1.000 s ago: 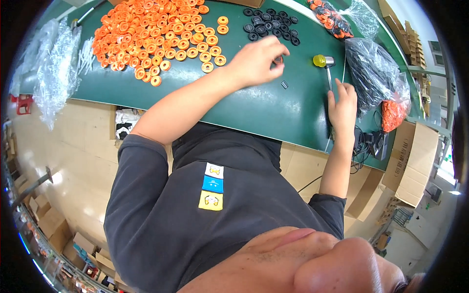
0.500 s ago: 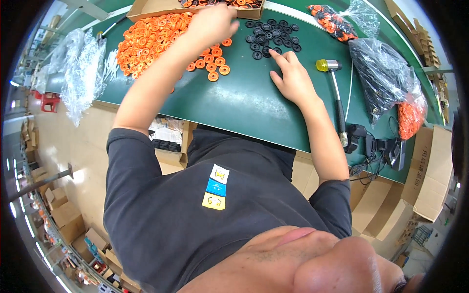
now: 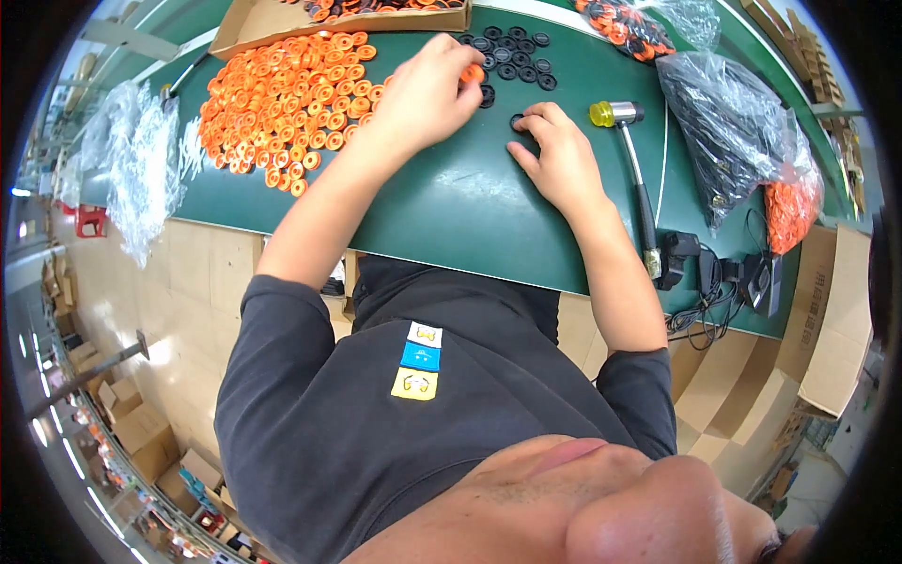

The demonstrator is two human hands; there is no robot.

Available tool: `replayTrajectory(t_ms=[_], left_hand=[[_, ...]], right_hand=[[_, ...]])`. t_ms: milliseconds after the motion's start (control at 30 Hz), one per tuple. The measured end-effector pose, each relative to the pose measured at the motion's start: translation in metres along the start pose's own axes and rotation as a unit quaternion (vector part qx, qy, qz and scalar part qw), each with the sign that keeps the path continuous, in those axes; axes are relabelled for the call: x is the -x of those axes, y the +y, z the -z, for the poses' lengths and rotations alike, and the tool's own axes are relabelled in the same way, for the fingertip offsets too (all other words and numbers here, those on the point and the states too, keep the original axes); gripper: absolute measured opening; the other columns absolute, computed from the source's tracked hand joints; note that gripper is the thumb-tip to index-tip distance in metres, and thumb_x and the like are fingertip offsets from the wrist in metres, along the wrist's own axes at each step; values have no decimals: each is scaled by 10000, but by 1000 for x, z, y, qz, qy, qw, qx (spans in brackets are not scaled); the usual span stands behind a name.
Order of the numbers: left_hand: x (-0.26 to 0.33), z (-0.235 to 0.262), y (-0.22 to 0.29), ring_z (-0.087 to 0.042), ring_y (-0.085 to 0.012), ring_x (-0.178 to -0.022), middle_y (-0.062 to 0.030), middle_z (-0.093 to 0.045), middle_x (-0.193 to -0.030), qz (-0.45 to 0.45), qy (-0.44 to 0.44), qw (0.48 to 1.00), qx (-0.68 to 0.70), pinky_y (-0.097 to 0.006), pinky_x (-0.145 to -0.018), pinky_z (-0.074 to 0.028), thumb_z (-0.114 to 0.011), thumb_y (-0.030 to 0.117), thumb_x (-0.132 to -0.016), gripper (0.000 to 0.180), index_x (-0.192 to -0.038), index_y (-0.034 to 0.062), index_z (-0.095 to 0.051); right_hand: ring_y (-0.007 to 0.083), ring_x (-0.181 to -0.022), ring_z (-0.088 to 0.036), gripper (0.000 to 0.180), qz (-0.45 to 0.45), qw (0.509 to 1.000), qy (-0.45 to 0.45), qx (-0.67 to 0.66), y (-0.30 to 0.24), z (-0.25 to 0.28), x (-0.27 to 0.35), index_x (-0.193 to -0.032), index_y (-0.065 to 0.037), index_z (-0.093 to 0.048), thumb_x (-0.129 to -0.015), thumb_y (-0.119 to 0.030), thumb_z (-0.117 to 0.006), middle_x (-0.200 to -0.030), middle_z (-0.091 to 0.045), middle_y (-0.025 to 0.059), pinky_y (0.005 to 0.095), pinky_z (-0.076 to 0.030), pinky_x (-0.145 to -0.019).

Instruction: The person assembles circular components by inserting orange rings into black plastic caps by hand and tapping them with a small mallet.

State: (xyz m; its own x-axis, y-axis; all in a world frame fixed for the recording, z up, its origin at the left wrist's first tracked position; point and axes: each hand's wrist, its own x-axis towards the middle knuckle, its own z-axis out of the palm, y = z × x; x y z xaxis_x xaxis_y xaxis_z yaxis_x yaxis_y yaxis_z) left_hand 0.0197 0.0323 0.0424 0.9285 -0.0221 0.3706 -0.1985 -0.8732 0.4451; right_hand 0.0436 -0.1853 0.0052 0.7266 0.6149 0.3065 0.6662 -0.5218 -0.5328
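My left hand (image 3: 427,94) is closed on a small orange wheel (image 3: 472,73), its fingertips by the left edge of the loose black wheels (image 3: 515,49). My right hand (image 3: 561,155) has its fingers curled over a single black wheel (image 3: 516,122), at the near side of that group; the fingertips partly cover it. A large heap of orange wheels (image 3: 282,99) spreads over the green table to the left, partly behind my left forearm.
A cardboard tray (image 3: 225,36) of orange and black parts stands at the back. To the right lie a mallet (image 3: 615,115), a bag of black parts (image 3: 723,132), a bag of orange parts (image 3: 791,216) and cables (image 3: 707,310). Clear plastic wrap (image 3: 141,169) hangs at the left edge.
My left hand has come back from the tray toward the black wheels and now holds an orange wheel. My right hand has drawn one black wheel slightly nearer, apart from the others.
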Motion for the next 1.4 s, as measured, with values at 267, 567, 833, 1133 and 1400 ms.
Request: replayTrajectory(t_ms=[267, 567, 833, 1133, 1400], left_hand=[[25, -43, 10, -619, -98, -951, -40, -585, -1094, 80, -76, 908, 404, -244, -869, -513, -659, 35, -899, 297, -1193, -1, -646], [26, -46, -1, -633, -97, -940, -48, -659, -1072, 166, -124, 821, 532, -239, -896, -518, -703, 18, -901, 339, -1223, -10, -602], [26, -44, 5, -654, -140, -1053, -109, -674, -1144, 167, -115, 742, 639, -274, -963, -526, -684, -4, -922, 340, -1249, -45, -599], [31, -45, 5, -650, -136, -1050, -99, -669, -1150, 163, -123, 737, 644, -268, -964, -525, -642, -53, -923, 363, -1283, -54, -597], [30, -44, 8, -643, -137, -1053, -89, -668, -1153, 160, -126, 750, 629, -271, -965, -524, -625, -55, -929, 374, -1302, -51, -594]], right_hand=[[310, -839, -676, 217, -68, 997, -18, 11, -1, 2, -1, -969, -31, -694, -780, -99, -777, -948, -668, 111, 391, -551, -758], [156, -838, -677, 287, -117, 940, 99, -304, 3, -1, -3, -1197, -4, -673, -916, 28, -630, -981, -676, 103, 269, -547, -786], [135, -866, -663, 386, -62, 942, 130, -303, -10, 3, -2, -1191, -2, -679, -816, 66, -738, -1027, -646, 87, 255, -558, -779], [173, -844, -668, 379, -2, 970, 148, -195, -9, 7, -3, -1148, -6, -698, -781, 28, -786, -1025, -651, 117, 275, -560, -737], [193, -864, -671, 381, 3, 972, 143, -186, -9, 6, -3, -1132, -11, -710, -766, -5, -815, -1032, -664, 122, 286, -560, -751]])
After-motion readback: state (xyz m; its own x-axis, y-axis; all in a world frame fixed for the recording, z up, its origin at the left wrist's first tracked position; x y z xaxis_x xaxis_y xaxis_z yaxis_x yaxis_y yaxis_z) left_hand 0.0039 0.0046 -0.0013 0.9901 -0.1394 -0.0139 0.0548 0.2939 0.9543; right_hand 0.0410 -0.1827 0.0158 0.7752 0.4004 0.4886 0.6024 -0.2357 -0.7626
